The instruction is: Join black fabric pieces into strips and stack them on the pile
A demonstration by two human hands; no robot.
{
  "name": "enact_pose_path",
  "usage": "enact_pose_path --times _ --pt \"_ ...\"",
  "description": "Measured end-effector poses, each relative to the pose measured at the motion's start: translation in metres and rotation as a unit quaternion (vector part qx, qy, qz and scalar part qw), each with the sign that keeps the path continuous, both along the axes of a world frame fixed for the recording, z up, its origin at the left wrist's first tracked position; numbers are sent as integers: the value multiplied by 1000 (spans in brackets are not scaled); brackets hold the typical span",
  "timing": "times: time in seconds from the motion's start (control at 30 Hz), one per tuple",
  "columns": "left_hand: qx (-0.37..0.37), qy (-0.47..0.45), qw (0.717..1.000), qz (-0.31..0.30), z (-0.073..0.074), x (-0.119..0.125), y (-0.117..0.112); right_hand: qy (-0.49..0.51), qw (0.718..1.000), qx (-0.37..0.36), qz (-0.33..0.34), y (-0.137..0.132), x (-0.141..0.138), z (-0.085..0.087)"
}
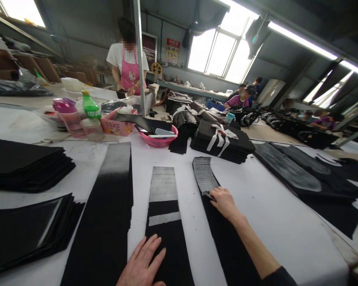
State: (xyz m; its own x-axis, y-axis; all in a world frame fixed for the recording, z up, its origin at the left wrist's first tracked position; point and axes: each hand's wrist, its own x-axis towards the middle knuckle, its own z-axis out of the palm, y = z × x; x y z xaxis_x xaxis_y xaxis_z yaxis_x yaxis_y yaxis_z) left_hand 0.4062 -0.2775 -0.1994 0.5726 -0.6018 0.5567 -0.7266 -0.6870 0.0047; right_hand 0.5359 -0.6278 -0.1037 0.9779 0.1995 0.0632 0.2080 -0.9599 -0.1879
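Note:
Three long rows of overlapping black strips lie on the white table (256, 206). My left hand (144, 262) rests flat, fingers stretched out, on the near end of the middle row (164, 198). My right hand (223, 200) reaches forward onto the right row (209, 190), fingers curled down and pressing on a strip's edge near its grey far end. The wide left row (107, 206) lies untouched beside my left hand.
Stacks of black sheets (24, 163) sit at the left. A tied black bundle (223, 143), pink bowl (159, 137), pink box (116, 125), green bottle (90, 106) and cups stand farther back. A person in a pink apron (127, 67) works beyond; others sit at right.

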Motion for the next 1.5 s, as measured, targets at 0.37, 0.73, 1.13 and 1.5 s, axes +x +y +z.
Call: enact_pose_path --times 0.37,0.73,1.13,1.5 --pt "14 24 1000 5 6 -4 -1 240 900 359 52 -22 -14 41" --pt "-41 209 977 9 58 -22 -11 283 896 340 -38 2 -54 95" --pt "0 182 979 -94 53 -43 5 342 897 274 61 58 -82 94" --pt "7 50 977 -207 57 -57 -5 385 856 344 23 59 -88 57"
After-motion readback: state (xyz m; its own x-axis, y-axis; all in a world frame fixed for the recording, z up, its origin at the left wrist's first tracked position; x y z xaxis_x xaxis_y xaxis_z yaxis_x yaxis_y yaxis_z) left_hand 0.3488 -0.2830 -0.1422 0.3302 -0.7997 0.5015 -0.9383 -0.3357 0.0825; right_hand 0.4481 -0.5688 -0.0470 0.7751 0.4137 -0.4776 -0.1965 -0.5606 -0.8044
